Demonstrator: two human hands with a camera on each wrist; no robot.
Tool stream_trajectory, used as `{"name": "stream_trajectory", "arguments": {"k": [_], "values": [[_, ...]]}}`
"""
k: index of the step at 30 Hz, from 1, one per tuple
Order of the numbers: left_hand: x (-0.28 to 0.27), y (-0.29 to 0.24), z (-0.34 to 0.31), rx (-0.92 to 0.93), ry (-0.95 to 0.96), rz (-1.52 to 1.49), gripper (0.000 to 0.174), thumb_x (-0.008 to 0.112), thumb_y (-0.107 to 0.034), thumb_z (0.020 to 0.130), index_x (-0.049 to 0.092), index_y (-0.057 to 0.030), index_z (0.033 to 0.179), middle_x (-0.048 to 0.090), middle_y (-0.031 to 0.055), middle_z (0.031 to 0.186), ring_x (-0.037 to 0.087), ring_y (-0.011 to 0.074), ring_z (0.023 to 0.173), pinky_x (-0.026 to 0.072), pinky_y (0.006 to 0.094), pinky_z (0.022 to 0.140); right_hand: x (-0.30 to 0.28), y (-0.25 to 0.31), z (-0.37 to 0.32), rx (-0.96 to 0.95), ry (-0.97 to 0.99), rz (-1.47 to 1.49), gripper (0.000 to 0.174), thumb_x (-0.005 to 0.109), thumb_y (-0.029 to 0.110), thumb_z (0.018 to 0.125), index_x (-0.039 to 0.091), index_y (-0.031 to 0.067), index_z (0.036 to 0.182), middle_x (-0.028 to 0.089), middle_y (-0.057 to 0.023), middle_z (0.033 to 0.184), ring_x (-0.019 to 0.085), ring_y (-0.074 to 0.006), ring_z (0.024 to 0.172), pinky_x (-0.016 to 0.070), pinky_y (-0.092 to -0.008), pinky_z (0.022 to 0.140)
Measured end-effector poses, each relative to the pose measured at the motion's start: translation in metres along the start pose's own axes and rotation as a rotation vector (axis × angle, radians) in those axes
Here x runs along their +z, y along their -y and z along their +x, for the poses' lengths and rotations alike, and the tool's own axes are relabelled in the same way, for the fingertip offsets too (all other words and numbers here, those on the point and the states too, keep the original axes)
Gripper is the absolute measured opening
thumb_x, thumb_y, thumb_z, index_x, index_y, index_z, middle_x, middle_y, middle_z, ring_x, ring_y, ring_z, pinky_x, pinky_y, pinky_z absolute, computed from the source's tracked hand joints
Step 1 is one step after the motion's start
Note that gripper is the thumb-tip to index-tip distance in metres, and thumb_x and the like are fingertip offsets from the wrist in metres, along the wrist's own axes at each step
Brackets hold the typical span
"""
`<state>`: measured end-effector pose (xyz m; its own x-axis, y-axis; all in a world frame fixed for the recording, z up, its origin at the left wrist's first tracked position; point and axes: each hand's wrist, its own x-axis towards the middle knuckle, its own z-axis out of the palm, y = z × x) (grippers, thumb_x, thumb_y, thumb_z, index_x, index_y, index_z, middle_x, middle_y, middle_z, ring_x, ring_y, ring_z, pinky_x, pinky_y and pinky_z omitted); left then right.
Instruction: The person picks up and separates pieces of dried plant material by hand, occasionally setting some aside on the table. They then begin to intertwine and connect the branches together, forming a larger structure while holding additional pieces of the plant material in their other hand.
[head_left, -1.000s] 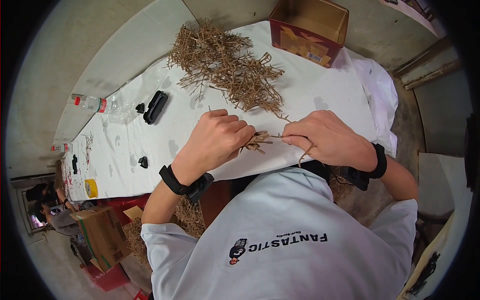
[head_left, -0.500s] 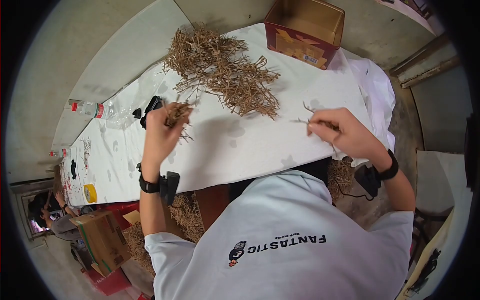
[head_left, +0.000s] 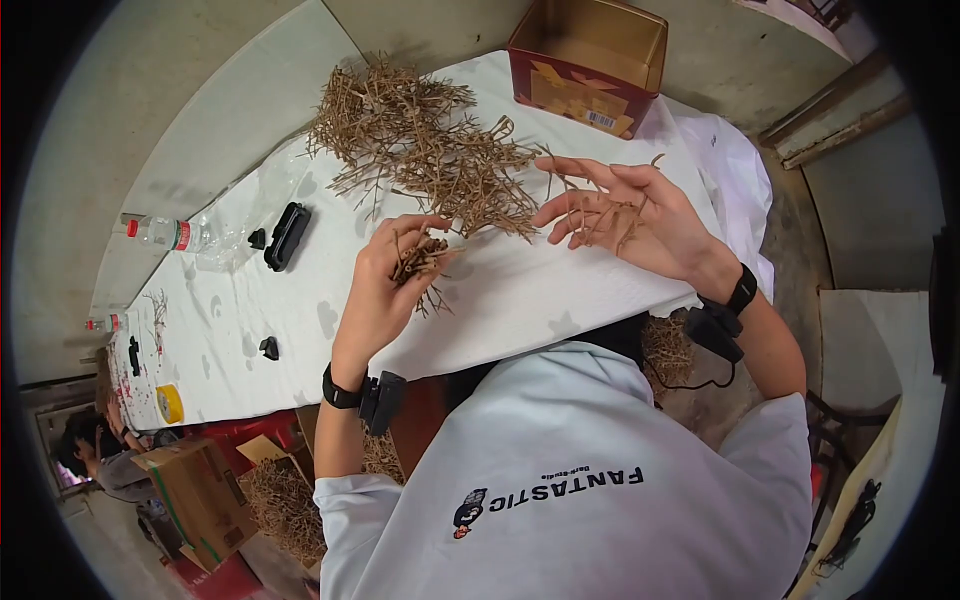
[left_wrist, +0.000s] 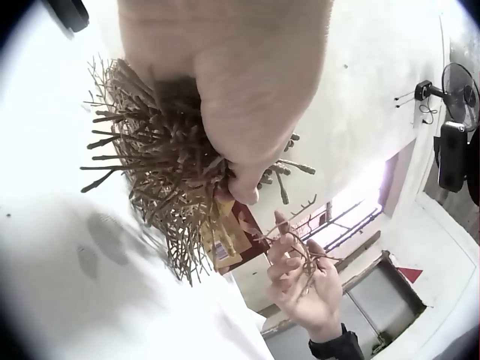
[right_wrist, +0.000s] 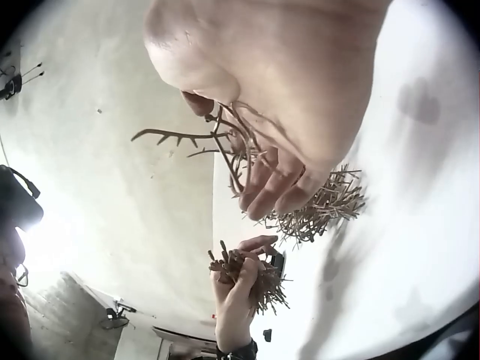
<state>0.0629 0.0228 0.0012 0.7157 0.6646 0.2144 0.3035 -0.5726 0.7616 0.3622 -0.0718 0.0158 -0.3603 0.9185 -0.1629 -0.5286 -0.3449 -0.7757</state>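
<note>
My left hand (head_left: 378, 282) grips a bundle of short brown dried twigs (head_left: 420, 258) in front of the pile, with cut ends poking out past the thumb. To its right, my right hand (head_left: 640, 215) is raised with the palm turned up and fingers spread. A few thin branching twigs (right_wrist: 238, 146) lie loosely across its palm and fingers. Just beyond both hands, a tangled pile of dried twigs (head_left: 420, 140) lies on the white-covered table (head_left: 520, 290).
An open-topped red box (head_left: 575, 100) stands at the table's back right. Leftward are a black device (head_left: 287, 237), a plastic bottle (head_left: 160, 233) and yellow tape (head_left: 170, 404). Below the table edge are a cardboard box (head_left: 195, 495) and more twigs (head_left: 285, 505). Another person (head_left: 110, 460) is far left.
The hands were together at the front, the right pinching a twig beside the bundle. They parted, the left swinging leftward then back toward the pile. The right hand's fingers have spread.
</note>
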Motion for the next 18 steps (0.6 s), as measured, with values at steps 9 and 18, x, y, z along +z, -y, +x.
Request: {"name": "stream_trajectory", "arguments": {"k": [9, 18], "values": [[0.012, -0.003, 0.0, 0.032, 0.117, -0.021, 0.015, 0.071, -0.002, 0.084, 0.065, 0.0051, 0.095, 0.066, 0.0106, 0.118, 0.06, 0.0273, 0.099, 0.0485, 0.0356, 0.087, -0.007, 0.002, -0.009, 0.038, 0.075, 0.0, 0.078, 0.027, 0.053, 0.099, 0.014, 0.008, 0.161, 0.05, -0.0297, 0.138, 0.062, -0.036, 0.106, 0.0519, -0.0382, 0.088], [0.033, -0.015, 0.01, 0.083, 0.191, -0.138, 0.011, 0.069, 0.001, 0.083, 0.062, 0.0055, 0.09, 0.067, 0.0097, 0.113, 0.06, 0.0249, 0.096, 0.0486, 0.0331, 0.084, -0.014, -0.003, -0.079, -0.099, -0.072, -0.018, 0.085, 0.044, 0.056, 0.094, 0.023, 0.0003, 0.154, 0.048, -0.0263, 0.138, 0.064, -0.0363, 0.103, 0.055, -0.0408, 0.082]]}}
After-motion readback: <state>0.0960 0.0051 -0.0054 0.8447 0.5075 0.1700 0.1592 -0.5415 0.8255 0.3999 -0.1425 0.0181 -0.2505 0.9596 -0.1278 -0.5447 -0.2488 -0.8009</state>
